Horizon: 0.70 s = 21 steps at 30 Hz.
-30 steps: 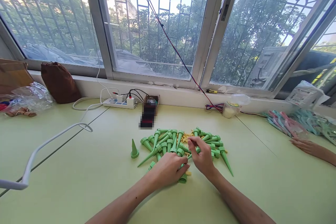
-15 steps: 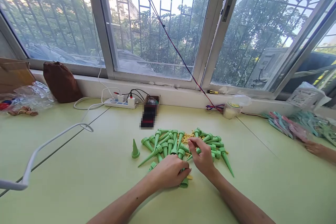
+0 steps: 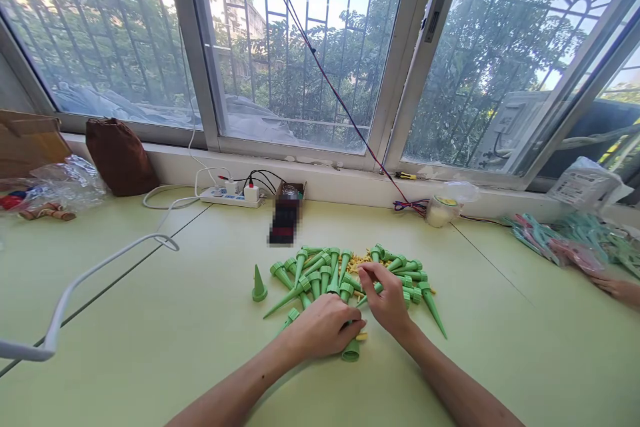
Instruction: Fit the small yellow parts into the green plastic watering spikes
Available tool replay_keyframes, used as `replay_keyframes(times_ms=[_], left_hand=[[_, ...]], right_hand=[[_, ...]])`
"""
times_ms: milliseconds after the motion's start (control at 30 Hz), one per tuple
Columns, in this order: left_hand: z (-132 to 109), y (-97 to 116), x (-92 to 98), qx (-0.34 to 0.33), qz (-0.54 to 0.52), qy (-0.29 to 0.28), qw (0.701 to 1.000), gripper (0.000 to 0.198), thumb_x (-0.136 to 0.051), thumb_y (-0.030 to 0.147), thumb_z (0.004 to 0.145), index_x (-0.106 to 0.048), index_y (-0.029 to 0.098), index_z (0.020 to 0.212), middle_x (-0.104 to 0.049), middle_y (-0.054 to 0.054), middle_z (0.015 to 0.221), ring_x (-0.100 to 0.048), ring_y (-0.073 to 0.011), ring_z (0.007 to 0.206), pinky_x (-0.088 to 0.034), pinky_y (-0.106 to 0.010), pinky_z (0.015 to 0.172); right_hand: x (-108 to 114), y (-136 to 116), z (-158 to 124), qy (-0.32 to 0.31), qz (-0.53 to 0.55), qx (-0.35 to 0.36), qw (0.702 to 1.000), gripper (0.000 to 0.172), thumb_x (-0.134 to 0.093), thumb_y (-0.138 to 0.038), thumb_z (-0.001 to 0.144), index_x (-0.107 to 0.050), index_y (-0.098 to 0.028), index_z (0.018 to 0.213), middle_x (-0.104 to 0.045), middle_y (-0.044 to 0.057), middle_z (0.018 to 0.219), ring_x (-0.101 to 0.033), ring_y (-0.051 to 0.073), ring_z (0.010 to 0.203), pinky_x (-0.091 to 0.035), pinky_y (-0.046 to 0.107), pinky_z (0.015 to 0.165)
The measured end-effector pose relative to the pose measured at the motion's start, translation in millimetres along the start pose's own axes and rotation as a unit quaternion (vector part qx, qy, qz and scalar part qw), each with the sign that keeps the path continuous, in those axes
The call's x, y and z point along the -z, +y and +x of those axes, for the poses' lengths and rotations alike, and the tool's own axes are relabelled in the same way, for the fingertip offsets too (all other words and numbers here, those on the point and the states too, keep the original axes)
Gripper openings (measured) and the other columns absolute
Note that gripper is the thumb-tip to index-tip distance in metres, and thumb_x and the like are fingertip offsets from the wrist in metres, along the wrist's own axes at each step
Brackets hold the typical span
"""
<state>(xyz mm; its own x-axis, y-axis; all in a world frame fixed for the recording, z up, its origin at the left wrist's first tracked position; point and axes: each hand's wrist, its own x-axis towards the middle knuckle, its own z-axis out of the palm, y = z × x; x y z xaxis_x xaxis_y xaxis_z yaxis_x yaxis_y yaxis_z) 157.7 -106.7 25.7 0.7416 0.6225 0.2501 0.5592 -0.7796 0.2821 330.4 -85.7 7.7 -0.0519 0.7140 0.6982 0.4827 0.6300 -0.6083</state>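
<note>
Green spikes: more than fifteen in a loose pile mid-worktop, overlapping, so no exact count. One more green cone stands alone, point up, just left of the pile. One spike sits at the left hand, open cap end towards the camera, body mostly hidden by the hand.

Yellow bits: small heap at the back of the pile, too many and too small to count. One yellow piece just beside the spike at the left hand.

Left forearm comes in from lower left; hand low, back up, fingers curled over that spike. Can't tell if they actually grip it; contact is hidden.

Right forearm comes in from lower right, angled up and left. Right hand in front of the pile's right part, thumb and index drawn together at the tips. Can't tell if anything is pinched there.

Behind: one power strip, two white plugs in it, one brown bag, one jar. Far right: one co-worker's hand, partly cut off by the frame, near pink and teal items.
</note>
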Motion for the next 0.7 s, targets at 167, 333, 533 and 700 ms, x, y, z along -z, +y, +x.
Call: replay_keyframes(times_ms=[167,333,533,700], left_hand=[[0,2,3.1,-0.007,-0.051,0.027,0.998,0.032,-0.055,0.027,0.094,-0.060,0.020,0.062,-0.054,0.003,0.052,-0.046,-0.0121,0.049,-0.033,-0.027,0.057],[2,2,6.0,0.023,-0.074,0.089,0.993,0.032,-0.056,0.029,0.093,-0.056,0.020,0.061,-0.049,0.004,0.053,-0.041,-0.0110,0.051,-0.032,-0.027,0.056],[6,-5,8.4,0.092,-0.078,0.152,0.981,0.027,-0.052,0.022,0.090,-0.055,0.019,0.064,-0.050,0.002,0.056,-0.043,-0.0122,0.055,-0.032,-0.026,0.056],[7,-9,13.0,0.152,-0.093,0.192,0.965,0.018,-0.059,0.031,0.091,-0.064,0.020,0.079,-0.059,0.001,0.065,-0.050,-0.0138,0.060,-0.035,-0.027,0.059]], right_hand=[[0,0,1,-0.002,0.005,-0.001,1.000,0.019,-0.052,-0.029,0.101,-0.066,-0.019,0.093,-0.070,0.004,0.081,-0.064,0.017,0.069,-0.052,0.028,0.064],[0,-1,1,0.001,0.004,0.003,1.000,0.020,-0.052,-0.030,0.101,-0.066,-0.019,0.092,-0.070,0.003,0.080,-0.064,0.017,0.068,-0.052,0.027,0.064],[0,-1,2,-0.001,0.006,0.000,1.000,0.022,-0.052,-0.032,0.101,-0.067,-0.019,0.092,-0.070,0.004,0.081,-0.065,0.017,0.069,-0.054,0.027,0.065],[-1,-1,2,-0.007,0.014,-0.004,1.000,0.022,-0.052,-0.033,0.101,-0.067,-0.019,0.093,-0.071,0.005,0.082,-0.066,0.018,0.071,-0.054,0.027,0.065]])
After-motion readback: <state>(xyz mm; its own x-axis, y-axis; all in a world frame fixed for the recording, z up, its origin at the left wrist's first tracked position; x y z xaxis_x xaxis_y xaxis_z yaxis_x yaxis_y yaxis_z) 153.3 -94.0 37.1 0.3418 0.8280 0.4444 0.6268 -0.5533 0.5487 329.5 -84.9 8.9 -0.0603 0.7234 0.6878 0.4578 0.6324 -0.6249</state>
